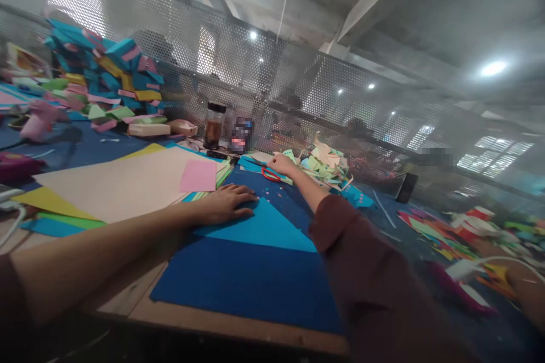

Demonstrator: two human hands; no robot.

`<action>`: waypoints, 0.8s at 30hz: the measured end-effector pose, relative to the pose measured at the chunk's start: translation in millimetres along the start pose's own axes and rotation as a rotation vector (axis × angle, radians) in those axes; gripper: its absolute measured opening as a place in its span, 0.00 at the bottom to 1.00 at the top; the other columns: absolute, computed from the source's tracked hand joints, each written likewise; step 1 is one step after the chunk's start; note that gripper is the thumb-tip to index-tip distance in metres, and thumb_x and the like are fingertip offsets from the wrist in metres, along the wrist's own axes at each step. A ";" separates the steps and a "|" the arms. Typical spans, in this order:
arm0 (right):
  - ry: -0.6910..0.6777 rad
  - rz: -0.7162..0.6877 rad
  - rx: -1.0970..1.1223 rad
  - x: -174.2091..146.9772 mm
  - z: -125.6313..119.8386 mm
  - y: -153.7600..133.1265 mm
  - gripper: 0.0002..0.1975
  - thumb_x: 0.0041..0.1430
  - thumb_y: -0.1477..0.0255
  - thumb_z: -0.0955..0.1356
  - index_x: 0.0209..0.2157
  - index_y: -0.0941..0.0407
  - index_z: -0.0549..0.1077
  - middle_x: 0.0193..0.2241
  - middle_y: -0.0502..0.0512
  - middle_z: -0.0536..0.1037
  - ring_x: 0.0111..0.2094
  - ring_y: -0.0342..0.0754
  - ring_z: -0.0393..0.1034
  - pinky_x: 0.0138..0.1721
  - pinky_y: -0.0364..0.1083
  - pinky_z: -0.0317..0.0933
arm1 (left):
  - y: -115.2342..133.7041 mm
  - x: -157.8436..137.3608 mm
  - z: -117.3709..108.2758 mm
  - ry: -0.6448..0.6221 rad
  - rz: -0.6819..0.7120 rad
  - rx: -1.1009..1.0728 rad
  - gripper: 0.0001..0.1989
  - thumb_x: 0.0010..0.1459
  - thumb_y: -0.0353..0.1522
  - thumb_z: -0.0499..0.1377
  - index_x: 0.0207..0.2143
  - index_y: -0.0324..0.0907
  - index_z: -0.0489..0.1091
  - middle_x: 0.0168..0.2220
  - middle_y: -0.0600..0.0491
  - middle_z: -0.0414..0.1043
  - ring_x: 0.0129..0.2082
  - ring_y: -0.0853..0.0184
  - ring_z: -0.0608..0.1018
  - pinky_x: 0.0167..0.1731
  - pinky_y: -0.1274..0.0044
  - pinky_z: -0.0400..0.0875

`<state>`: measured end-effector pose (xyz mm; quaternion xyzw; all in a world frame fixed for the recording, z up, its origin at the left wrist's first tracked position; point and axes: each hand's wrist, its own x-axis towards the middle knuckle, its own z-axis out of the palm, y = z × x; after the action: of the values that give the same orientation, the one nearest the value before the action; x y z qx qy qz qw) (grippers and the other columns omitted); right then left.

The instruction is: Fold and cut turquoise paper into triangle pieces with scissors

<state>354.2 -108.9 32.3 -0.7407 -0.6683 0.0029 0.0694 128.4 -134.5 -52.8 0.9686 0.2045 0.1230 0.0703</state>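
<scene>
A sheet of bright blue paper, folded to a triangle, lies on the dark blue mat in front of me. My left hand rests flat on its left part, fingers stretched out. Farther off, my right hand reaches forward with its fingers curled. Right at those fingers is a pair of scissors with red handles; whether they grip it or something else is hidden.
Large cream paper and a pink square lie left. Paper scraps heap beyond my right hand. A jar stands at the mesh partition. Left are folded paper pieces and a pink glue gun; a person's hand shows at right.
</scene>
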 end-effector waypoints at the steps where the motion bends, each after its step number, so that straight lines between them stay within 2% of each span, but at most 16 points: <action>1: -0.028 -0.033 0.000 -16.9 -5.7 0.8 0.15 0.65 0.66 0.65 0.37 0.61 0.81 0.39 0.63 0.83 0.42 0.54 0.77 0.39 0.43 0.63 | -0.2 0.2 -0.2 -0.002 0.002 -0.003 0.25 0.70 0.46 0.50 0.64 0.48 0.63 0.65 0.47 0.63 0.62 0.52 0.67 0.62 0.62 0.55; 3: -0.113 -0.179 -0.003 -57.8 -14.0 5.9 0.13 0.63 0.65 0.67 0.36 0.59 0.81 0.38 0.59 0.83 0.41 0.53 0.76 0.39 0.44 0.62 | -1.2 0.7 -0.1 -0.011 0.002 -0.006 0.26 0.70 0.46 0.49 0.65 0.47 0.63 0.66 0.46 0.62 0.63 0.52 0.66 0.63 0.62 0.55; 5: -0.128 -0.256 0.029 -103.6 -15.8 16.3 0.14 0.63 0.63 0.68 0.41 0.57 0.80 0.40 0.58 0.82 0.41 0.53 0.75 0.41 0.45 0.64 | -2.7 1.6 0.7 -0.016 0.003 -0.011 0.26 0.70 0.47 0.48 0.65 0.47 0.62 0.66 0.46 0.62 0.63 0.52 0.66 0.63 0.62 0.55; 8: -0.156 -0.298 0.166 -163.5 -5.8 37.5 0.27 0.60 0.54 0.70 0.56 0.55 0.72 0.51 0.61 0.77 0.48 0.55 0.73 0.49 0.50 0.65 | -5.7 3.3 2.8 -0.018 -0.006 -0.023 0.27 0.70 0.48 0.48 0.65 0.48 0.62 0.67 0.47 0.61 0.64 0.53 0.65 0.64 0.62 0.53; 10: -0.189 -0.351 0.203 -189.0 5.7 49.7 0.39 0.55 0.49 0.72 0.63 0.54 0.65 0.58 0.64 0.71 0.56 0.59 0.68 0.56 0.55 0.62 | -7.7 4.2 4.1 -0.024 -0.020 -0.031 0.26 0.70 0.48 0.48 0.65 0.49 0.62 0.67 0.47 0.61 0.64 0.53 0.64 0.64 0.61 0.53; 12: -0.153 -0.374 0.228 -201.6 17.1 57.3 0.43 0.54 0.47 0.72 0.65 0.54 0.63 0.62 0.64 0.66 0.63 0.62 0.60 0.62 0.59 0.55 | -9.3 4.5 4.9 -0.020 -0.027 -0.045 0.27 0.69 0.48 0.49 0.65 0.49 0.62 0.66 0.47 0.62 0.65 0.54 0.64 0.64 0.61 0.53; 14: -0.111 -0.395 0.280 -205.2 25.8 60.1 0.42 0.56 0.48 0.71 0.66 0.52 0.61 0.64 0.63 0.64 0.64 0.61 0.58 0.64 0.59 0.53 | -10.2 4.3 4.9 -0.011 -0.024 -0.063 0.27 0.69 0.49 0.49 0.65 0.49 0.62 0.66 0.47 0.62 0.64 0.54 0.65 0.64 0.62 0.53; 18: -0.031 -0.468 0.328 -203.6 33.7 58.8 0.34 0.60 0.53 0.71 0.64 0.48 0.63 0.60 0.60 0.68 0.61 0.59 0.62 0.63 0.59 0.56 | -8.2 4.1 1.7 -0.007 -0.031 -0.109 0.26 0.70 0.48 0.48 0.64 0.48 0.62 0.65 0.47 0.64 0.63 0.55 0.66 0.63 0.63 0.56; 24: 0.020 -0.496 0.406 -204.4 37.6 53.3 0.27 0.61 0.61 0.72 0.60 0.50 0.68 0.56 0.59 0.71 0.57 0.56 0.67 0.60 0.57 0.60 | 4.8 2.2 -5.8 0.000 -0.053 -0.161 0.28 0.69 0.49 0.48 0.63 0.45 0.64 0.63 0.45 0.67 0.61 0.55 0.70 0.60 0.66 0.60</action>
<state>381.4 -312.7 -28.7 -0.5260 -0.8136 0.1120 0.2208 130.7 -137.5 -46.0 0.9540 0.2193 0.1373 0.1513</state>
